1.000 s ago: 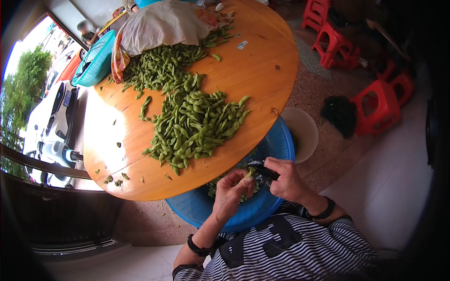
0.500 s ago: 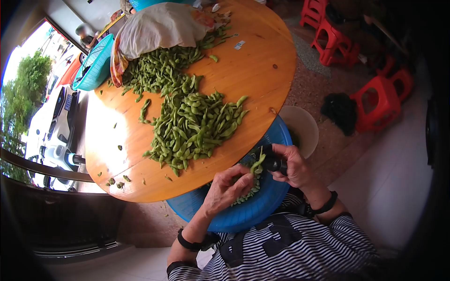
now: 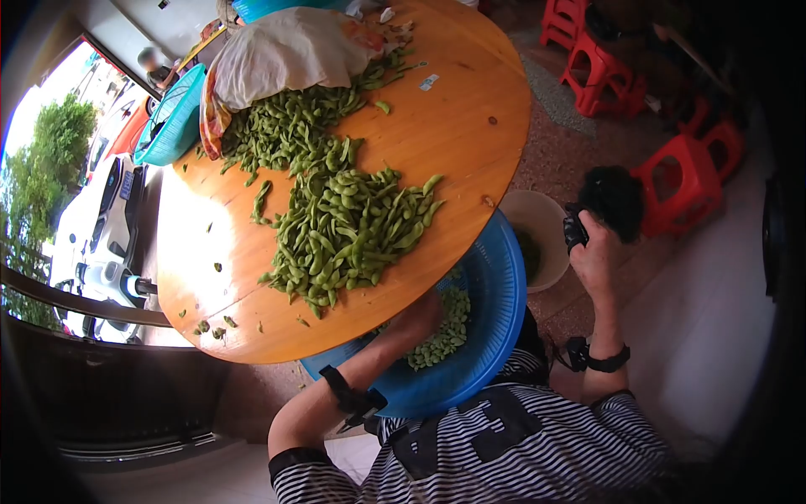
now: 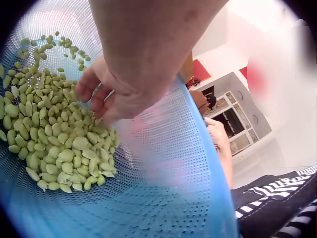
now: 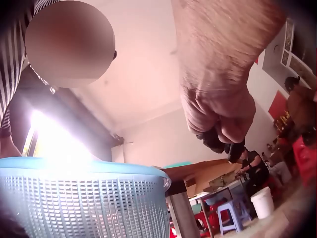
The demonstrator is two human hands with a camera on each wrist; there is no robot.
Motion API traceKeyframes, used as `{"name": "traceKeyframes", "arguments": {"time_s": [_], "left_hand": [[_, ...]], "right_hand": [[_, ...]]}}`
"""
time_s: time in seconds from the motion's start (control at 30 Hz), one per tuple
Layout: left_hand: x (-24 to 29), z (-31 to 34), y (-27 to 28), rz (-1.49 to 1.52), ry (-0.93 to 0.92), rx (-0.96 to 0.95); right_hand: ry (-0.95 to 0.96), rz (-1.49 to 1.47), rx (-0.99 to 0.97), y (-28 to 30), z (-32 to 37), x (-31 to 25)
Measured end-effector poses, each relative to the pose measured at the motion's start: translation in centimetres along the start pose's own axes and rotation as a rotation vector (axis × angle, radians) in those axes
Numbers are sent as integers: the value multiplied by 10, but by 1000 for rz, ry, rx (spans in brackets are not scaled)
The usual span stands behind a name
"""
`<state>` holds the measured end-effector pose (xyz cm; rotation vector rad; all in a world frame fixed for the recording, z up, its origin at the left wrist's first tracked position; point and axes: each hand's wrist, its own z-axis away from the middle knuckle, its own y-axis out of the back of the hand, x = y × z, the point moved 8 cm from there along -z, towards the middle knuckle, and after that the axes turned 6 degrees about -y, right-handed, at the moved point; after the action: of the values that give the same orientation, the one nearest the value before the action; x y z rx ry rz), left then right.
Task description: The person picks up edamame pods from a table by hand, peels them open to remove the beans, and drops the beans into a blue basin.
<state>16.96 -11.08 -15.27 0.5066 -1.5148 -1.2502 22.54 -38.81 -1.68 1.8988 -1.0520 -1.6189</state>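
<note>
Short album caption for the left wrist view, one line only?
A person's left hand, fingers loosely curled, over shelled green beans heaped in a blue perforated basket.

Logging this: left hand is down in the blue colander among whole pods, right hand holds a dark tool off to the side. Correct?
Not quite: the left wrist view shows the left hand in the blue colander among shelled beans, not whole pods. The right hand does hold a dark tool off to the side.

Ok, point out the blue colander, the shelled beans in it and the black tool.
blue colander (image 3: 497,312), head view, bare inner wall on its right side.
shelled beans (image 4: 54,144), left wrist view, middle of the heap.
black tool (image 3: 574,228), head view, its exposed upper end.
</note>
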Motion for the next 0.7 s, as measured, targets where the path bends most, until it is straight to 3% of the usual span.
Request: {"name": "traceKeyframes", "arguments": {"time_s": [0.13,0.33,0.43,0.53,0.63,0.7], "left_hand": [[0,-3,-14,-9,-1,-43],[-2,-4,-10,87,76,31],[0,-5,-14,78,72,-29],[-4,-5,-19,26,89,-32],[14,-6,1,-31,-16,0],[20,-5,12,59,119,-110]], "right_hand": [[-25,-10,-36,3,3,0],[-83,-357,-255,-4,17,-24],[29,-440,-292,-12,21,-35],[16,-399,-317,-16,25,-41],[89,-532,-404,-21,29,-55],[90,-618,-475,-23,34,-62]]}}
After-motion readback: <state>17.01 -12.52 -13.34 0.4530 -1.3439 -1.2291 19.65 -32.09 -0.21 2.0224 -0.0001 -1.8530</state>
